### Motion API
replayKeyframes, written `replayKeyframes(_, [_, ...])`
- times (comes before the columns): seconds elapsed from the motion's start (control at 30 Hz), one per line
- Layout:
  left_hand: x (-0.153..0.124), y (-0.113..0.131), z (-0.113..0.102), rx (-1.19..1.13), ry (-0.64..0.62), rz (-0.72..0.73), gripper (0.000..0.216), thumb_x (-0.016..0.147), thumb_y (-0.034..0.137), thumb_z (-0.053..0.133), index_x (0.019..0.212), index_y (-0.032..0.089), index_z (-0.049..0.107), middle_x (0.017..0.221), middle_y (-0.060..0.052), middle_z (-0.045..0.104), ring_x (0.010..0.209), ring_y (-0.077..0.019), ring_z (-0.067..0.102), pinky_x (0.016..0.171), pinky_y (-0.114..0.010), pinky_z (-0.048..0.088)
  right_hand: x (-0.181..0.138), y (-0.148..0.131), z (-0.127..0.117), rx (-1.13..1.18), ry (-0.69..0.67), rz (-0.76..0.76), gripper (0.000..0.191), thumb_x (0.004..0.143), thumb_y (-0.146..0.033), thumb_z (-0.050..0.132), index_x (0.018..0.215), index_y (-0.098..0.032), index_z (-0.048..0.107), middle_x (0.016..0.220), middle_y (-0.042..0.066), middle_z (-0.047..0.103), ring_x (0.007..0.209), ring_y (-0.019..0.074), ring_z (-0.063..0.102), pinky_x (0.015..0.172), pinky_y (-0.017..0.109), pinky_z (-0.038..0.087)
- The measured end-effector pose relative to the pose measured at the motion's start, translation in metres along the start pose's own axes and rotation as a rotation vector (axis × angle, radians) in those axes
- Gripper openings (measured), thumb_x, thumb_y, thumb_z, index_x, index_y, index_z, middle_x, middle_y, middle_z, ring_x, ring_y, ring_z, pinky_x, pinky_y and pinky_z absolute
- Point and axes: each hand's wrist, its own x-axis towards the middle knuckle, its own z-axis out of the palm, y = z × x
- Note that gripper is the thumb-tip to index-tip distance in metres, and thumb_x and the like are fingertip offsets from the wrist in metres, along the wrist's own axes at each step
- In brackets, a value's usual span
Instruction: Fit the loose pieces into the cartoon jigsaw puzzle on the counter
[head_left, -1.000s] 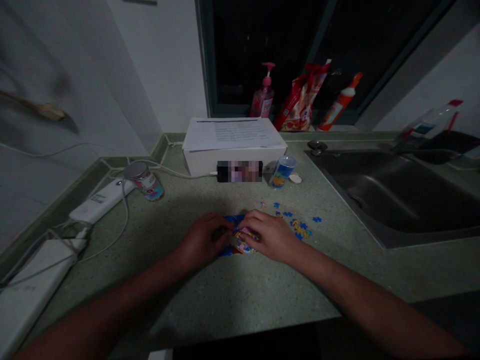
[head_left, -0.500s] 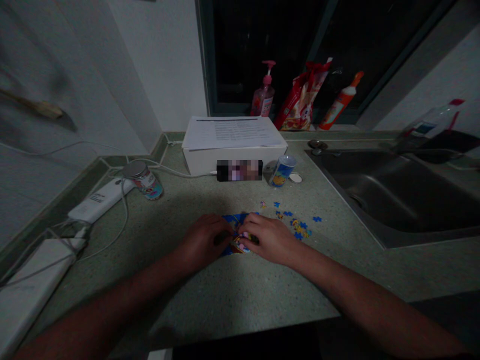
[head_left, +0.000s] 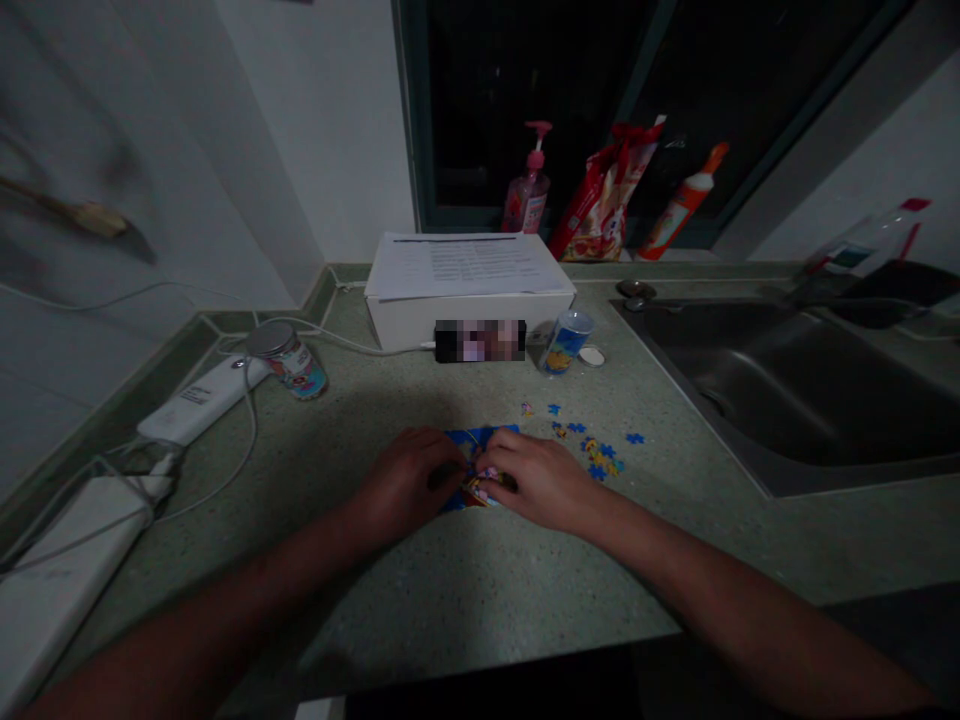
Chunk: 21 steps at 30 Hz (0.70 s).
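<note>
From here the view is dim. A speckled green stone bench point(head_left: 420, 590) fills the lower frame, with a stainless steel sink point(head_left: 780, 390) set into it at the right. A dark window point(head_left: 525, 90) stands along the top. Against it, at upper centre, are a pink pump bottle point(head_left: 529, 195), a crinkled red-and-white plastic bag point(head_left: 604, 190) and an orange-capped bottle point(head_left: 679, 205). Below them sits a white cardboard box point(head_left: 469, 325) topped by printed paper sheets point(head_left: 466, 266). At the left lie a long white power strip point(head_left: 202, 400) and a pale rectangular block point(head_left: 67, 560), tangled with thin cables. A lidded tin can point(head_left: 289, 360) lies tilted on its side near the strip, and a small blue-labelled cylinder point(head_left: 566, 342) stands upright just right of the box.

At lower centre, the jigsaw puzzle point(head_left: 480, 437), a flat blue-and-multicoloured patch of interlocking cardboard, lies on the bench between both bare hands. The left grip point(head_left: 405, 480) and right grip point(head_left: 544, 480) curve down onto it, fingers nearly meeting. I cannot tell whether either is closed on a piece. Loose puzzle pieces point(head_left: 596, 450) are scattered just right of the right grip.
</note>
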Motion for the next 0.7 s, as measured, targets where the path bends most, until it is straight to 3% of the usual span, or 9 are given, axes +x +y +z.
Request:
replayKeyframes(0.33, [-0.0004,0.0005,0.0007,-0.019,-0.002,-0.022,0.003,0.093,0.021,0.071,0.092,0.023,0.073,0.09,-0.005,0.075,0.087,-0.0243,0.068,0.084,-0.042,0.05,-0.0001,-0.0011,-0.0018,0.003,-0.02,-0.004,0.01,0.099,-0.029,0.077,0.107,-0.023,0.075,0.106,0.004,0.072,0.092,0.0195,0.069,0.075,0.031,0.051])
replayKeyframes(0.53, [-0.0057,-0.001,0.0039,-0.16,0.095,-0.161,0.027,0.096,0.025,0.063,0.122,0.022,0.072,0.102,-0.008,0.078,0.089,-0.0241,0.072,0.081,-0.04,0.055,-0.0008,-0.0008,-0.0019,0.026,0.021,-0.05,0.01,0.099,-0.027,0.075,0.108,-0.022,0.074,0.108,0.005,0.073,0.093,0.0191,0.07,0.075,0.031,0.052])
replayKeyframes(0.7, [-0.0035,0.0062,0.001,-0.239,0.021,-0.206,0.015,0.094,0.031,0.066,0.101,0.022,0.077,0.097,-0.007,0.078,0.089,-0.0244,0.073,0.082,-0.04,0.056,-0.0016,-0.0026,-0.0035,0.026,0.064,-0.097,0.011,0.102,-0.03,0.071,0.11,-0.023,0.074,0.108,0.005,0.073,0.092,0.0188,0.071,0.075,0.03,0.052])
